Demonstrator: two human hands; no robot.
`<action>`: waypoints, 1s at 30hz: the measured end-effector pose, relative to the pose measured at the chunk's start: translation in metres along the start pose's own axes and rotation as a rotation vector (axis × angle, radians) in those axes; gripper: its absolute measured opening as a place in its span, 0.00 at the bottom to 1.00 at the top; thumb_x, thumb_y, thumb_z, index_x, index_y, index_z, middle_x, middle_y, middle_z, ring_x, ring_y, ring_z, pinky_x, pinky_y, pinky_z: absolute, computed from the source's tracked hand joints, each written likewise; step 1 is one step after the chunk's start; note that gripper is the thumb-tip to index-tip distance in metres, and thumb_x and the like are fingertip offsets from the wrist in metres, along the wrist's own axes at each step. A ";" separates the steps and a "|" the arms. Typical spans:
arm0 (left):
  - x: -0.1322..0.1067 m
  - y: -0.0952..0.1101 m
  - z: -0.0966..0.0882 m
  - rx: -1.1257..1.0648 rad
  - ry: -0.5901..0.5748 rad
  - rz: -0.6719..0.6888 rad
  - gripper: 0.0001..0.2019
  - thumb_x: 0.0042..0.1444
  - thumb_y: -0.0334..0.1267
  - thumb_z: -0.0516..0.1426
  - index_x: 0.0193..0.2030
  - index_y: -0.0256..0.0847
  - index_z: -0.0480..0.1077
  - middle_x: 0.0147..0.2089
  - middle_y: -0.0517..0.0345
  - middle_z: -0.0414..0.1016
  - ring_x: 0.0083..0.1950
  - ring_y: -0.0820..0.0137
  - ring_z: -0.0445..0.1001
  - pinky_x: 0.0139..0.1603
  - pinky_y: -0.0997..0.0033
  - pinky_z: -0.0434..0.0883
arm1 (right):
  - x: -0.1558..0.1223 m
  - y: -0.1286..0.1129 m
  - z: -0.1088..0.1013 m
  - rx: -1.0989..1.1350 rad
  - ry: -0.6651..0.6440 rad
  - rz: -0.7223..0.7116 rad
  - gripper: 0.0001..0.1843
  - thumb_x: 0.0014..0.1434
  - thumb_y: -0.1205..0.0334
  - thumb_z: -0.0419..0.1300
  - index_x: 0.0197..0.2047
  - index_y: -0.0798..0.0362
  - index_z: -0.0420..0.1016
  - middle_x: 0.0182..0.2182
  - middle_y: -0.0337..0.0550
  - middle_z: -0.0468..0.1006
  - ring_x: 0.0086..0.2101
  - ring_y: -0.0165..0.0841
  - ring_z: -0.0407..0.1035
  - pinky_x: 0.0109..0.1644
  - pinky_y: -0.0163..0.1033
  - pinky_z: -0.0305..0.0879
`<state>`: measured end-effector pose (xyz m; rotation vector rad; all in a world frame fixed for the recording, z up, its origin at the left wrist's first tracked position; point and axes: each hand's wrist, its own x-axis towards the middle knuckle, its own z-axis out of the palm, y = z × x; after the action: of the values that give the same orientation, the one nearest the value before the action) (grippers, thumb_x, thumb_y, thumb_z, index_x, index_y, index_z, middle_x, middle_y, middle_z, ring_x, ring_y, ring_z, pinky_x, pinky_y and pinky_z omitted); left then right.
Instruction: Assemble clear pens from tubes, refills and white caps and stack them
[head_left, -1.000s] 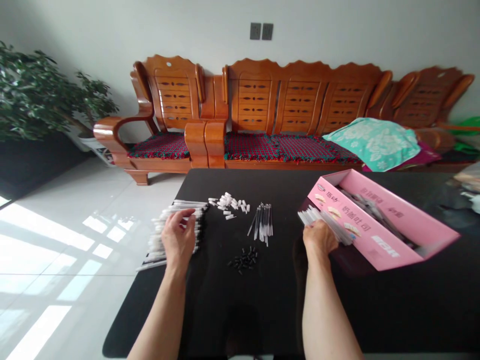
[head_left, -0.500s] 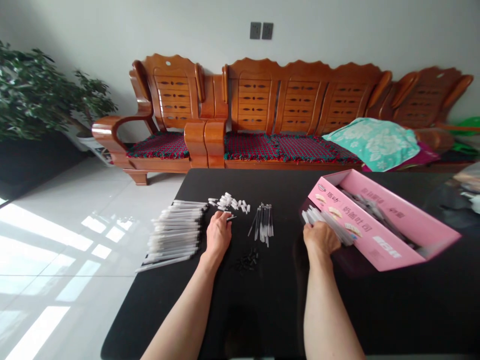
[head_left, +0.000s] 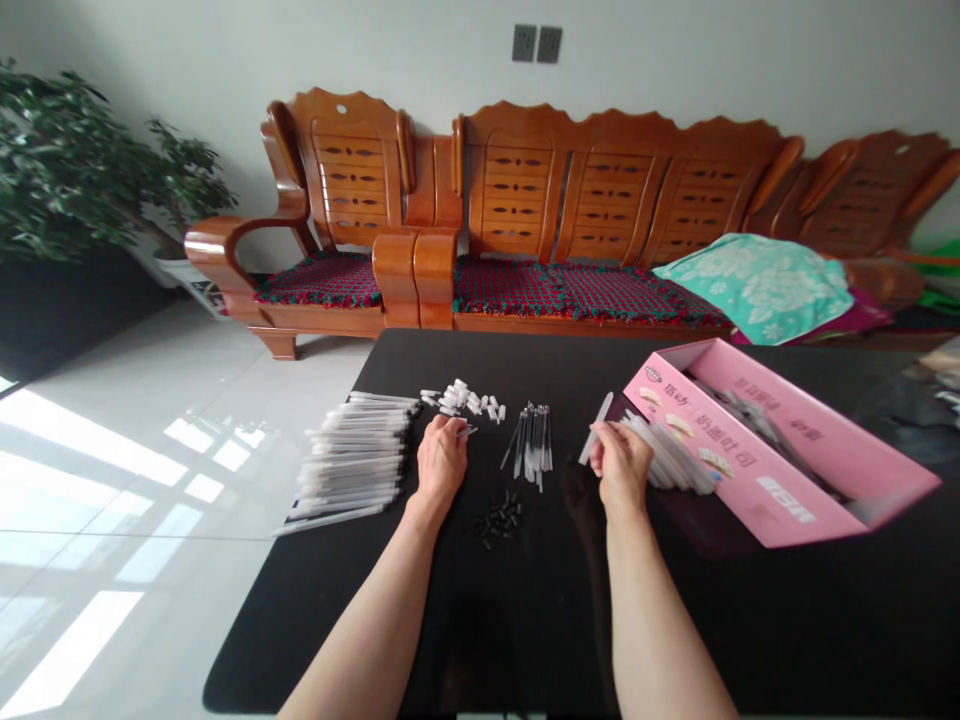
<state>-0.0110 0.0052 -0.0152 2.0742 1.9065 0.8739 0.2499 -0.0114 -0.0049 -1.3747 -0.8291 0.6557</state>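
Observation:
My left hand (head_left: 441,458) is closed beside the left pile of pen barrels (head_left: 352,455). A small thin tip pokes out past its fingertips; the rest is hidden. Just beyond it lie small white caps (head_left: 472,398). My right hand (head_left: 621,462) pinches one frosted white pen barrel (head_left: 602,412), held slanting up over the table. Right behind that hand, more pale barrels (head_left: 671,455) lie against a pink box. Between my hands are clear pen refills (head_left: 534,440) in a loose bunch. Nearer to me is a scatter of small black plugs (head_left: 501,518).
The pink cardboard box (head_left: 780,480) stands open at the right with grey things inside. Everything rests on a black table (head_left: 525,620). A wooden sofa (head_left: 517,180) with a teal cloth (head_left: 765,285) stands behind it. A plant (head_left: 82,170) is at the left.
My right hand has moved left from the barrels by the box and now holds a single barrel. The left hand has barely moved. The view has shifted slightly.

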 end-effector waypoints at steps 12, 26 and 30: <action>-0.015 0.037 0.006 -0.038 -0.182 0.162 0.05 0.56 0.40 0.62 0.38 0.43 0.75 0.38 0.55 0.74 0.42 0.66 0.73 0.42 0.70 0.68 | -0.019 0.003 0.024 0.125 -0.193 0.090 0.15 0.52 0.51 0.65 0.30 0.55 0.72 0.15 0.34 0.72 0.12 0.25 0.61 0.11 0.27 0.49; -0.014 0.024 -0.011 -0.117 -0.137 -0.023 0.06 0.60 0.35 0.55 0.35 0.42 0.73 0.34 0.56 0.78 0.35 0.68 0.75 0.37 0.72 0.65 | -0.013 0.001 0.023 0.419 -0.140 0.193 0.12 0.48 0.57 0.67 0.29 0.55 0.71 0.19 0.42 0.79 0.17 0.34 0.73 0.14 0.33 0.67; -0.015 0.021 -0.015 -0.264 -0.163 0.108 0.06 0.61 0.33 0.54 0.35 0.42 0.71 0.34 0.58 0.77 0.36 0.70 0.75 0.38 0.74 0.65 | -0.009 0.003 0.019 0.506 -0.074 0.159 0.12 0.48 0.59 0.67 0.31 0.55 0.71 0.20 0.41 0.79 0.22 0.36 0.77 0.23 0.37 0.75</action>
<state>-0.0014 -0.0161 0.0038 2.0334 1.5209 0.8936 0.2293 -0.0076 -0.0084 -0.9640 -0.5612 0.9706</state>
